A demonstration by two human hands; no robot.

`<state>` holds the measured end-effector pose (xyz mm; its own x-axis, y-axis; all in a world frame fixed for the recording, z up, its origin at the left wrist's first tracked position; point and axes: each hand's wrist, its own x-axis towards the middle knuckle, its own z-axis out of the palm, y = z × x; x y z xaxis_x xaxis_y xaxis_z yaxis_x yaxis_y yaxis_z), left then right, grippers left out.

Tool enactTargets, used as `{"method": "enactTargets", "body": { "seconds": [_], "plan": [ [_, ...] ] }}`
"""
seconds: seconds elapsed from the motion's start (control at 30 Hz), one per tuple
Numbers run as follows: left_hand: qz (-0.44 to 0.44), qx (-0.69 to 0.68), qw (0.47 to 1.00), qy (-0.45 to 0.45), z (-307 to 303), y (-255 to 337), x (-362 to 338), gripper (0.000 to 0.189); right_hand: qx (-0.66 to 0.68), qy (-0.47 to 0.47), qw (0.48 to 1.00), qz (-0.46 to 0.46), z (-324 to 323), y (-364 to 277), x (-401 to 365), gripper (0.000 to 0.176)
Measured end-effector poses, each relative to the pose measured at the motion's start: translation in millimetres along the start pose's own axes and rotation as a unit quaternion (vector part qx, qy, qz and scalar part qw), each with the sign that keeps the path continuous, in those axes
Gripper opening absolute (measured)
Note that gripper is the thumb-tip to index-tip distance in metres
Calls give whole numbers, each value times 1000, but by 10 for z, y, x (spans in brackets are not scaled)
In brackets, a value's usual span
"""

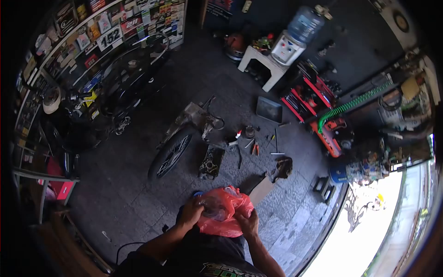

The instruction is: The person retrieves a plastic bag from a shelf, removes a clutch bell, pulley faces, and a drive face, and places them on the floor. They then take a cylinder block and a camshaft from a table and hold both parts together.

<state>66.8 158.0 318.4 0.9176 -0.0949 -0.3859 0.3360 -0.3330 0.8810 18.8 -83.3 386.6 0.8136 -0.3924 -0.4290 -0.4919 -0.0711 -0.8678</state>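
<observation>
A crumpled red plastic bag [222, 225] is held close in front of my body, low in the middle of the view. My left hand [191, 212] grips its left side, fingers partly hidden by the plastic. On the right side, my right hand [248, 222] has its fingers closed on the bag. A greyish, translucent patch shows near the top left of the bag; what lies inside cannot be made out. Just beyond the bag lie a piece of cardboard [258, 188] and a metal engine casing [210, 162].
A spoked wheel with a motorcycle frame part [171, 152] lies on the dark floor. Near it are orange-handled pliers [255, 147], a T-shaped tool [277, 153] and a grey tray [269, 110]. A red tool chest [302, 99] stands right; a motorcycle [124, 87] stands left.
</observation>
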Motion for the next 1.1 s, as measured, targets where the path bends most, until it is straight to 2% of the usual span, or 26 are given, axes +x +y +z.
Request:
{"method": "enactTargets", "body": {
  "seconds": [0.03,0.07,0.1,0.17,0.23,0.27,0.3,0.37,0.4,0.47,0.5,0.57,0.6,0.67,0.7,0.77,0.83,0.87,0.9,0.93,0.97,1.03,1.1],
  "plan": [
    [17,17,1000,-1,115,-118,60,38,-11,-19,1000,3,-37,-50,230,56],
    [-54,-45,997,12,251,-274,135,42,-116,-49,992,20,-66,-57,432,63],
    [-71,-56,995,38,346,-385,155,42,-223,-84,971,28,-51,-64,718,71],
    [-102,-126,981,104,580,-553,350,45,-248,-154,956,13,88,123,1429,73],
    [-173,-156,955,185,783,-571,497,45,-275,-235,932,21,204,526,1995,77],
    [-217,-166,937,218,854,-611,609,45,-318,-250,914,-18,336,734,2271,79],
    [-245,-137,928,244,976,-781,673,42,-330,-282,901,-9,474,1071,2536,79],
    [-308,-137,903,265,1353,-1556,791,42,-357,-282,890,-43,673,1853,2892,80],
    [-329,-137,896,267,1481,-1881,830,42,-363,-295,883,-28,764,2107,2953,80],
    [-366,-244,845,305,1693,-2511,1020,41,-394,-323,860,25,999,2629,3117,78],
    [-369,-247,839,314,1772,-2845,1113,41,-293,-344,892,21,1109,2928,3151,74],
    [-340,-356,802,339,1907,-3549,1211,40,-340,-375,861,42,1352,3474,3250,77],
    [-350,-335,805,341,1934,-3833,1231,40,-348,-386,854,44,1417,3815,3224,77],
    [-351,-304,803,374,2019,-4496,1229,41,-356,-354,864,-32,1647,4447,3232,78],
    [-355,-306,793,388,2053,-4728,1207,41,-357,-369,857,-34,1726,4697,3260,78],
    [-388,-251,790,403,2058,-5149,1139,42,-253,-431,864,-63,1873,5142,3339,85],
    [-364,-238,798,417,2087,-5331,1056,44,-238,-475,845,-53,1960,5419,3416,84],
    [-314,-281,796,435,2190,-5553,993,46,-221,-493,840,-53,1967,5477,3429,84],
    [-313,-287,787,448,2249,-5631,970,46,-203,-510,834,-56,1970,5574,3466,83],
    [-297,-269,786,472,2309,-5678,980,45,-175,-520,830,-95,1977,5644,3475,83],
    [-281,-250,785,493,2373,-5672,980,45,-188,-526,825,-87,1961,5683,3486,82],
    [-297,-232,776,505,2418,-5546,1007,45,-102,-571,811,-69,1936,5701,3511,77],
    [-315,-214,770,513,2576,-5610,973,45,-140,-588,793,-82,1900,5675,3557,76]
  ]
}}
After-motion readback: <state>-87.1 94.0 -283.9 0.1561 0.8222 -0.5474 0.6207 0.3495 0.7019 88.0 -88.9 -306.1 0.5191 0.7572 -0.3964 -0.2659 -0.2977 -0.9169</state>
